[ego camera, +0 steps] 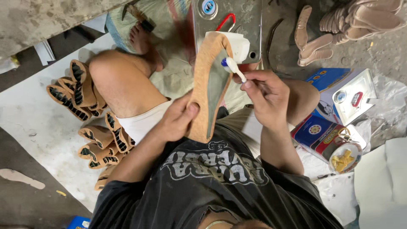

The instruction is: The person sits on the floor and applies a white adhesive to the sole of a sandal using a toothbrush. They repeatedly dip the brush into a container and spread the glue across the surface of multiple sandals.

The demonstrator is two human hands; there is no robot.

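L hand (176, 121) grips tan insole (210, 85) at its near end, long axis pointing away. R hand (265, 95) pinches white brush (234, 68), tip touching insole's far-right part.

The person wears a loose, faded black cotton T-shirt (212, 186) with short sleeves that end above the elbows and a large cracked grey-white print across the chest, its lettering arched under a small emblem. Below it show light, off-white cloth shorts (142, 121) that end at the thigh. Both forearms are uncovered, with no watch, band or ring visible on the left hand (176, 121) or the right hand (267, 97). The legs are uncovered and the one foot (142, 40) in view is unshod.
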